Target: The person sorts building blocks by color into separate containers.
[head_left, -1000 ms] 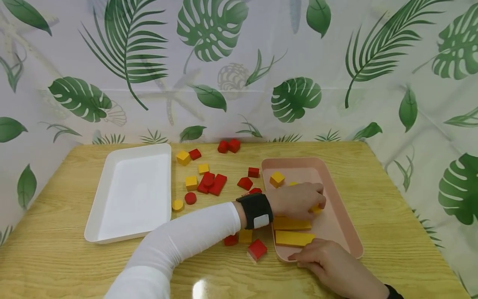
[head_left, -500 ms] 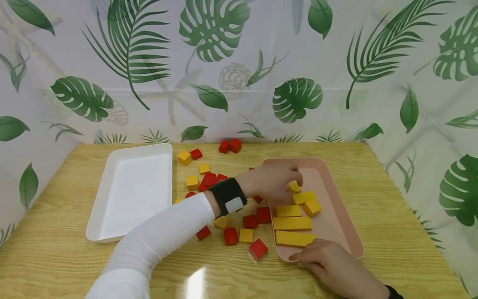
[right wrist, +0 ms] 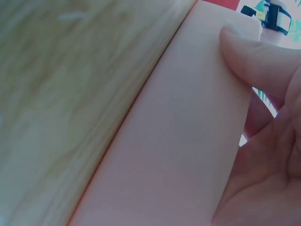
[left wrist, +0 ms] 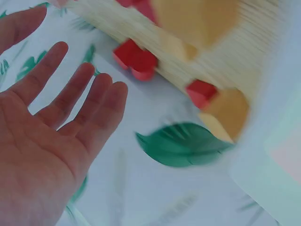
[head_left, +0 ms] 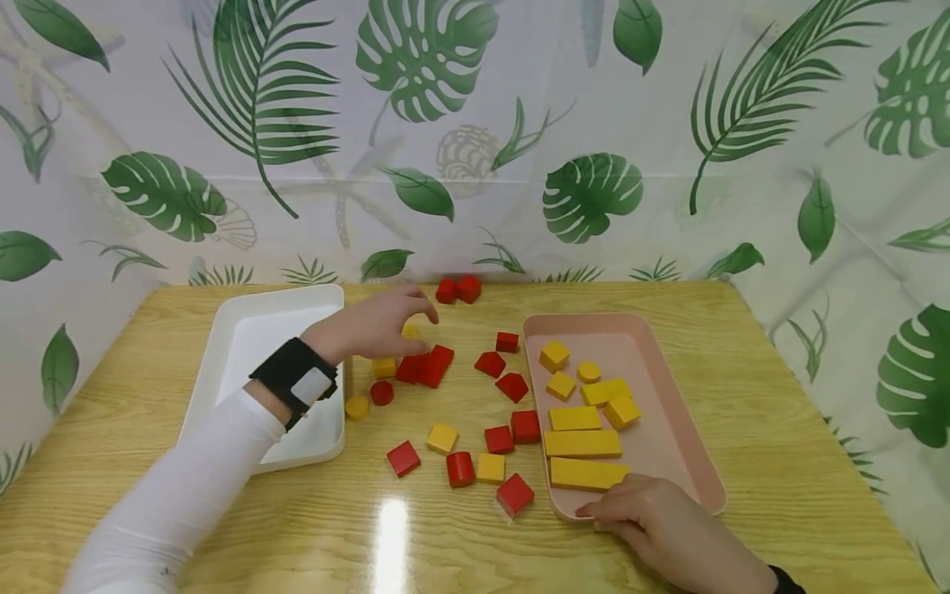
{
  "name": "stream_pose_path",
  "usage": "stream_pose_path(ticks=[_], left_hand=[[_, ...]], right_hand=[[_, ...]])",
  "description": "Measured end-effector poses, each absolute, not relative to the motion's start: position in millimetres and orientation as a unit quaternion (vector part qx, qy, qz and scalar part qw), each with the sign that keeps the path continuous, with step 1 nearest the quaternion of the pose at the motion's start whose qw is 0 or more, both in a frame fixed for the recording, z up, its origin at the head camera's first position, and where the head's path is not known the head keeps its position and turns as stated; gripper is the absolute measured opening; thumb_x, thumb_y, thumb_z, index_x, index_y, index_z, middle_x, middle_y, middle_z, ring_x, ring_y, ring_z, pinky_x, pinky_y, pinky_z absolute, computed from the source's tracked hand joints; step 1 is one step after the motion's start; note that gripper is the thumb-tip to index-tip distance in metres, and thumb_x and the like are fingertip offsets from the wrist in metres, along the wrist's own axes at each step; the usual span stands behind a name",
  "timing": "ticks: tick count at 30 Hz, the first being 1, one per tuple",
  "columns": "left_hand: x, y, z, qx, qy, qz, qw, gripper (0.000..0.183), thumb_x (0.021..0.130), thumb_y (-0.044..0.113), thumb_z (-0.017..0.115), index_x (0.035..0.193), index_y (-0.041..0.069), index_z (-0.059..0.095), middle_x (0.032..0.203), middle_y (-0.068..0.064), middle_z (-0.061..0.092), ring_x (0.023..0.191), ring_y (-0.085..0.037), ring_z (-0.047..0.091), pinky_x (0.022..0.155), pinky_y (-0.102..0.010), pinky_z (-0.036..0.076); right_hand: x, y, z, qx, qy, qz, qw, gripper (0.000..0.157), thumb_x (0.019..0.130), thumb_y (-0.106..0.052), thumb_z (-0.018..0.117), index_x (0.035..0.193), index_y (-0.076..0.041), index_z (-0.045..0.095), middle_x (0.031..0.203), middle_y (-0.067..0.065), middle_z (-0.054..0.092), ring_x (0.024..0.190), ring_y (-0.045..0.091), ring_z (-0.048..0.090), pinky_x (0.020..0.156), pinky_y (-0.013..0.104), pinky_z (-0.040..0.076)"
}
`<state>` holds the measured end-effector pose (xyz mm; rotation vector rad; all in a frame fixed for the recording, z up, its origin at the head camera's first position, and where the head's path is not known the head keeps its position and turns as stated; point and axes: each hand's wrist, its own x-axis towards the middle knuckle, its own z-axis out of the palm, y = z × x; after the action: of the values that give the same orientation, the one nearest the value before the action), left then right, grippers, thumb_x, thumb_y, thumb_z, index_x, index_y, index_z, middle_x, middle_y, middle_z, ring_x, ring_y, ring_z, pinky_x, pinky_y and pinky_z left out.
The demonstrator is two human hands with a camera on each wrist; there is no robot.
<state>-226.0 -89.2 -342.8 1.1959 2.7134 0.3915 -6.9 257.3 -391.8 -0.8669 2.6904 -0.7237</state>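
Observation:
My left hand hovers with spread fingers above loose blocks beside the white tray; its palm is bare in the left wrist view. Just under the fingers are a yellow block, partly hidden, and a flat red block. With my right hand I hold the near rim of the pink tray. In the right wrist view the thumb presses the tray's outer wall while the other fingers go behind the rim. Several yellow blocks lie inside that tray, long bars nearest my right hand.
The white tray stands at the left, partly covered by my left forearm. Between the trays lie scattered red blocks and yellow blocks. Two red blocks sit at the back edge, before a leaf-patterned cloth.
My left hand has moved left, out of the pink tray to above the blocks near the white tray, uncovering the yellow blocks. The right hand keeps its place at the rim.

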Motion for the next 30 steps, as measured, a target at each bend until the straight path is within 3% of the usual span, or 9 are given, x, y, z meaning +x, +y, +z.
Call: stream_pose_path(ticks=[4,11,17,30], left_hand=[[-223,-112,-349,0.383,0.908,0.134,0.105,0.036,0.08,0.029,0.066,0.111,0.013,0.061,0.117,-0.006,0.05,0.105,-0.024,0.047,0.088,-0.033,0.04],[-216,-128,-361,0.369,0.908,0.135,0.148,0.026,0.077,0.023,0.07,0.101,0.017,0.063,0.107,-0.001,0.052,0.098,-0.022,0.049,0.083,-0.034,0.042],[-213,-129,-365,0.362,0.908,0.144,0.15,0.016,0.078,0.017,0.069,0.093,0.018,0.063,0.095,0.0,0.052,0.09,-0.021,0.048,0.078,-0.031,0.043],[-216,-125,-364,0.363,0.91,0.142,0.142,0.019,0.081,0.013,0.064,0.099,0.018,0.066,0.099,0.002,0.055,0.09,-0.019,0.051,0.078,-0.029,0.044]], right_hand=[[-6,259,-393,-0.308,0.914,-0.252,0.082,0.019,0.089,-0.029,0.055,0.103,-0.037,0.067,0.097,-0.023,0.06,0.086,-0.003,0.053,0.072,0.026,0.047],[-6,260,-394,-0.317,0.913,-0.251,0.05,0.02,0.087,-0.026,0.059,0.103,-0.036,0.067,0.095,-0.023,0.06,0.085,-0.003,0.053,0.071,0.026,0.047],[-5,260,-395,-0.323,0.911,-0.253,0.037,0.024,0.086,-0.022,0.06,0.105,-0.034,0.068,0.095,-0.022,0.06,0.085,-0.003,0.054,0.071,0.026,0.047],[-5,261,-398,-0.322,0.912,-0.253,0.038,0.026,0.084,-0.018,0.062,0.104,-0.034,0.068,0.095,-0.022,0.06,0.086,-0.002,0.054,0.071,0.026,0.047]])
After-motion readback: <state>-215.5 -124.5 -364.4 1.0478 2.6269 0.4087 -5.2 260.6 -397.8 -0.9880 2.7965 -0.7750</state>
